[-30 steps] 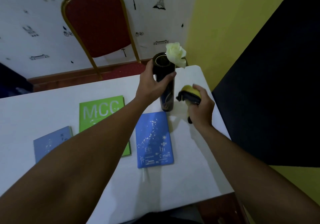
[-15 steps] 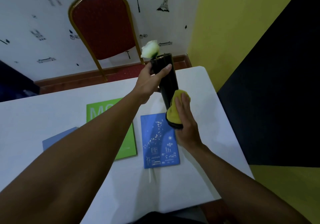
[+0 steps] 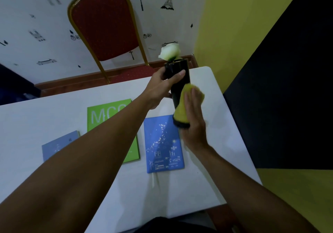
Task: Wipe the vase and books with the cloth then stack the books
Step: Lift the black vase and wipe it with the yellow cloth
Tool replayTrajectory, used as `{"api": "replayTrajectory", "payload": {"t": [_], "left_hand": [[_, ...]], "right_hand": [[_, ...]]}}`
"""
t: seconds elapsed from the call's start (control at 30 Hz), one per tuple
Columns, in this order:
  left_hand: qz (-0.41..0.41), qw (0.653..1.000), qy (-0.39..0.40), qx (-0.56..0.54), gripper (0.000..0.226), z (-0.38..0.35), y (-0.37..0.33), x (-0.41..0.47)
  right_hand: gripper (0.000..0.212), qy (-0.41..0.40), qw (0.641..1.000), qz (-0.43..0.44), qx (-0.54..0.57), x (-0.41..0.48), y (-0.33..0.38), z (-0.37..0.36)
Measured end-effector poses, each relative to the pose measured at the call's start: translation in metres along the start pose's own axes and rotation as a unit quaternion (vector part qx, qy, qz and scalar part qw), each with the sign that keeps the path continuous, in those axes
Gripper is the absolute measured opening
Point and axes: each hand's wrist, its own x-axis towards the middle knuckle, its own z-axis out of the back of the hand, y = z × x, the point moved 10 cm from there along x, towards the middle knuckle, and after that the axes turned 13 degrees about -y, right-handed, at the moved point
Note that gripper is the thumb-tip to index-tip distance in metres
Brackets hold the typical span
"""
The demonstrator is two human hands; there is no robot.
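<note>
You have three books lying flat on the white table (image 3: 45,117), all left of the vase: farthest from it a pale grey-blue book (image 3: 57,145) partly under your forearm, then a green book (image 3: 108,113) lettered "MC", and nearest the vase a blue book (image 3: 163,146) printed with white stars and buildings, its long side running away from you. Your left hand (image 3: 160,88) is wrapped around the upper part of the one vase (image 3: 177,81), a glossy black cylinder held off the table above the blue book's far right corner, long axis near upright, mouth pointing up and leaning slightly away from you, with a single white flower (image 3: 169,52) in it. Right of the vase, your right hand (image 3: 193,122) presses one yellow cloth (image 3: 183,106) against its lower half, fingers extended flat over the fabric.
</note>
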Motion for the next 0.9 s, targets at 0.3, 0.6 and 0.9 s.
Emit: {"api": "replayTrajectory", "payload": {"t": [0.3,0.6,0.9], "left_hand": [[0.020,0.998,0.050,0.036,0.049,-0.006,0.004,-0.001],[0.050,0.994,0.095,-0.004,0.044,-0.010,0.009,-0.009],[0.058,0.996,0.062,-0.036,0.046,0.004,-0.002,0.003]], "right_hand": [[0.076,-0.011,0.994,-0.097,0.053,0.028,-0.013,0.012],[0.065,-0.049,0.960,-0.247,0.121,0.053,-0.028,0.020],[0.076,0.020,0.987,-0.135,0.082,-0.030,-0.022,0.008]]}}
